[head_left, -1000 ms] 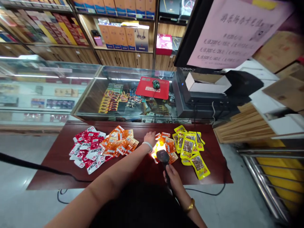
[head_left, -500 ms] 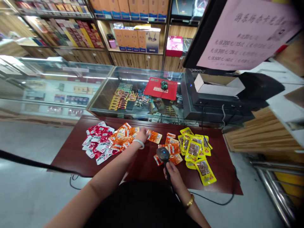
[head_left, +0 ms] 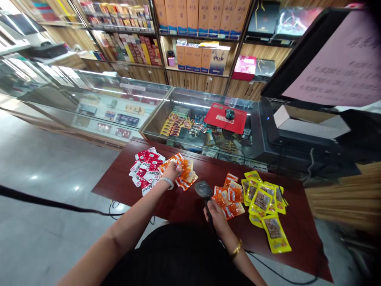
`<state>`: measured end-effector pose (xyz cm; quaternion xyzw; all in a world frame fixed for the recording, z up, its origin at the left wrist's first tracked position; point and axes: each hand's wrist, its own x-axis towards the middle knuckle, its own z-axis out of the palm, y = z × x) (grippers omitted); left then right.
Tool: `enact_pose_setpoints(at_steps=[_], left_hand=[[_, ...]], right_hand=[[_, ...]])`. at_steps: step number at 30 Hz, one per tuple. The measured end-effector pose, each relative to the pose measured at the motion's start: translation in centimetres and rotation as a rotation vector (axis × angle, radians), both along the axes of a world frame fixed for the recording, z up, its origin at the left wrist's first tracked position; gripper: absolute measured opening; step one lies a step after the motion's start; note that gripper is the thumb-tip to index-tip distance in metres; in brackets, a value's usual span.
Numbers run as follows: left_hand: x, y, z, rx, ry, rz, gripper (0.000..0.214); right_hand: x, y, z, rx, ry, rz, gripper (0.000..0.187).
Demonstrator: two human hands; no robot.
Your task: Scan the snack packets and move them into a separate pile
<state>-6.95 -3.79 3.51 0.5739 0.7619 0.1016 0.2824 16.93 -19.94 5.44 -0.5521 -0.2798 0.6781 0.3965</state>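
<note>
My left hand (head_left: 172, 172), with a pale bangle at the wrist, is over the left pile of orange snack packets (head_left: 187, 174). Its fingers are closed on a packet there, partly hidden by the hand. In my right hand (head_left: 218, 219) is a black handheld barcode scanner (head_left: 204, 190), gripped by its handle, head pointing forward. Just right of the scanner lies a second group of orange snack packets (head_left: 233, 209). Red-and-white packets (head_left: 149, 165) are heaped left of my left hand. Yellow snack packets (head_left: 262, 201) overlap at the right.
Everything lies on a dark red tabletop (head_left: 175, 204). Behind it stands a glass display counter (head_left: 190, 97) with a red mat (head_left: 218, 115) and a computer mouse (head_left: 229, 114). A black monitor and a white open box (head_left: 311, 123) are at right. A cable hangs below the table.
My left hand has moved left from the gap between the orange groups to the left pile; the packet it held in the gap no longer shows there. The view has turned left.
</note>
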Motion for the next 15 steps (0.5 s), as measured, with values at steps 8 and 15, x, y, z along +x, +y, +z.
enact_pose_setpoints(at_steps=[8, 15], left_hand=[[7.1, -1.6, 0.5, 0.235, 0.148, -0.406, 0.039], [17.3, -2.8, -3.3, 0.005, 0.040, -0.736, 0.037]], right_hand=[[1.6, -2.3, -0.9, -0.095, -0.005, -0.138, 0.050], [4.5, -4.6, -2.3, -0.159, -0.068, -0.287, 0.057]])
